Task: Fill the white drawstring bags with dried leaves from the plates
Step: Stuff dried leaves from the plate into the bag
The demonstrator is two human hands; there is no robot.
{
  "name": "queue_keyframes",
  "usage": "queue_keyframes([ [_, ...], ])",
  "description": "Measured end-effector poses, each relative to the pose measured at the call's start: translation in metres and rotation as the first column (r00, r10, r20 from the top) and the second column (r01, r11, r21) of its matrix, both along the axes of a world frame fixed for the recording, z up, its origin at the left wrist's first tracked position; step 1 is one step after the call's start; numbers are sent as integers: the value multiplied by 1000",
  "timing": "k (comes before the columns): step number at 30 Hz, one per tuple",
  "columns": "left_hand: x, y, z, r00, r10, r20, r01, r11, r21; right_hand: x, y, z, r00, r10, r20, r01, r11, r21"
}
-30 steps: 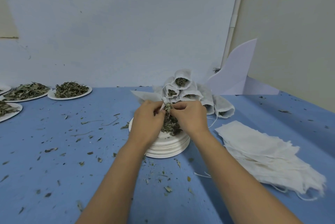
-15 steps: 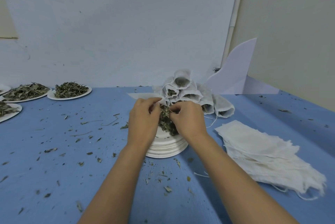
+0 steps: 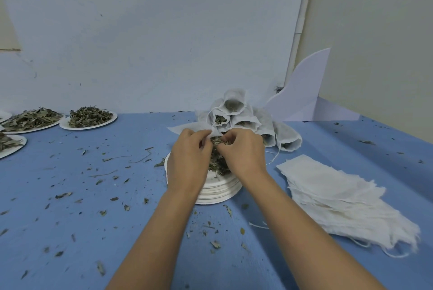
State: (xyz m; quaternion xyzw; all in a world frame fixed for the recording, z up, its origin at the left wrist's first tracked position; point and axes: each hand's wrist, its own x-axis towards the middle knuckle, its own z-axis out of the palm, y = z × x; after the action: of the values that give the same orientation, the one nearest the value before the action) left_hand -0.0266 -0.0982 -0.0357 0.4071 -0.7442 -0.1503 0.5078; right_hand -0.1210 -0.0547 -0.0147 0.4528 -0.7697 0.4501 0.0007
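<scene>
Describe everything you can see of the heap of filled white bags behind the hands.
The heap of filled bags is a pyramid of thin, white, fabric-like pouches lying on their sides on the blue table, open mouths facing the camera with dried leaves showing inside. A thin drawstring trails at its right edge. The left hand and right hand hide its lower front.

A bare, makeshift workroom set up for packing by hand. Plain pale walls meet in a corner with a white pipe, beyond the fingers. The blue table is strewn with leaf crumbs all round them. Plates of dried leaves sit far to their left. Filled bags are piled just behind them, with flat empty bags stacked to their right.
</scene>
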Motion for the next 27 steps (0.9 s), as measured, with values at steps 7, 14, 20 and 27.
queue_keyframes([
  [7, 0, 1, -2, 999, -20, 51, 20, 1000, -8, 4, -1, -1, 993, 1, -122, 3, 999, 34],
  [14, -1, 0, 3, 984, -170, -52, 176, 976, 129, -4, -1, 2, 949, 66, 309, -22, 990, -141],
  [20, 0, 0, 9, 964, -264, -34, 266, 942, 204, -4, -3, -3, 916, 117, 384, -31, 975, -222],
  [27, 6, -8, 6, 987, -156, 27, 151, 979, 141, 4, -1, 2, 838, 180, 516, -72, 972, -222],
])
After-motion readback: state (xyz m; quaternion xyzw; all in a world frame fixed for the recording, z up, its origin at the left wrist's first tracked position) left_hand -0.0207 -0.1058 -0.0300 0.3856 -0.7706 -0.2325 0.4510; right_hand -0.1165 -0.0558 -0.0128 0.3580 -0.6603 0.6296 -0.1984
